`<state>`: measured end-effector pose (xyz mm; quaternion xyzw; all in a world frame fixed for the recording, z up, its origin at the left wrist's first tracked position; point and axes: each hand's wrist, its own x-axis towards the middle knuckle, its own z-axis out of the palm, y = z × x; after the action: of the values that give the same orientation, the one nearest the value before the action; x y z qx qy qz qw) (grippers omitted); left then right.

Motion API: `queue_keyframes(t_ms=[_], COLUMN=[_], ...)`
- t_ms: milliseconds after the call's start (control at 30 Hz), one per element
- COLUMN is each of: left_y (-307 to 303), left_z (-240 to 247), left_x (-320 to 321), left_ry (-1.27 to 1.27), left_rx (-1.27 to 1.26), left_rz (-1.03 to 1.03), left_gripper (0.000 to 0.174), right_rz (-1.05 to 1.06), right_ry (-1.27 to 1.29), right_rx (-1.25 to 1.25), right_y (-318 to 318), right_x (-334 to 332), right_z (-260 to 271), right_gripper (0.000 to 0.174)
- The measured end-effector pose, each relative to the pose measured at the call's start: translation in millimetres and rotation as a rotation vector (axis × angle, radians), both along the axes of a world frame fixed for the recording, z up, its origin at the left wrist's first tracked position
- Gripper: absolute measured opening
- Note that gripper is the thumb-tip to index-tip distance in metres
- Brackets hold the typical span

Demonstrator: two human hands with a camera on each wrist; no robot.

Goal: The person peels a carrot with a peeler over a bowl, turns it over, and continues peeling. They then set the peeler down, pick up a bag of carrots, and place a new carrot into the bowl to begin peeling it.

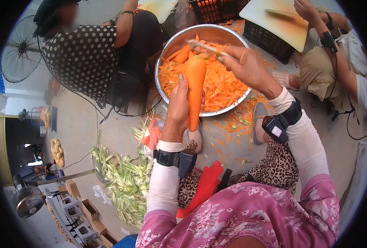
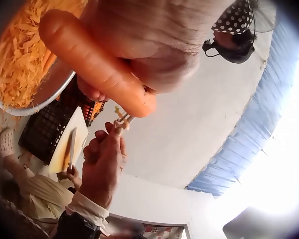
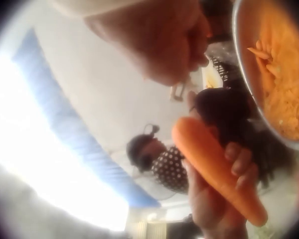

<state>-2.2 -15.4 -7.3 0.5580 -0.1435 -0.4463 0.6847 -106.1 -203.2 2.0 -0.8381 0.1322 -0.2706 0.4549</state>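
Observation:
In the head view my left hand grips a large peeled-looking carrot by its side, thick end up and narrow end down toward me. My right hand pinches a peeler, whose head is right at the carrot's thick end. From the left wrist, a bit of greenish-orange peel shows at the peeler's metal tip. Beneath both hands stands a wide metal basin, filled with orange shavings and several whole carrots at its far left. The right wrist view is blurred.
A person in a polka-dot top sits at the left, another at the right. Black crates and a cutting board with a knife stand beyond. Pale husks pile at left; shavings litter the floor.

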Motion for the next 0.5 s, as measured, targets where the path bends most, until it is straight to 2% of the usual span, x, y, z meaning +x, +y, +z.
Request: queue_keyframes(t_ms=[67,133,200,267,300,367,467,500], left_y=[0,0,0,-1,-1,-1,0,1], left_z=[0,-2,-3,-3,-1,6,4,2], left_x=[-1,-1,-1,-2,-5,-8,-8,-8], left_ry=[-0.005,-0.017,-0.027,-0.185,-0.186,-0.214,-0.142,-0.136], left_rx=[0.047,0.046,0.048,0.088,0.086,0.076,0.061,0.059], left_rz=[0.050,0.057,0.062,0.087,0.083,0.045,0.011,0.028], left_gripper=[0.054,0.054,0.054,0.054,0.054,0.054,0.055,0.055], right_rz=[0.060,0.165,0.157,0.047,0.042,-0.113,-0.138,-0.079], right_ry=[0.007,0.057,0.021,-0.065,-0.066,0.187,0.163,0.035], right_rx=[0.061,-0.019,-0.041,-0.125,-0.128,-0.292,-0.172,-0.067], right_y=[10,17,19,11,1,-20,-22,-20], right_x=[-4,-7,-4,1,4,6,2,5], right_z=[2,0,-6,-10,-18,-36,-23,-20], right_gripper=[0.022,0.024,0.024,0.021,0.021,0.020,0.019,0.019])
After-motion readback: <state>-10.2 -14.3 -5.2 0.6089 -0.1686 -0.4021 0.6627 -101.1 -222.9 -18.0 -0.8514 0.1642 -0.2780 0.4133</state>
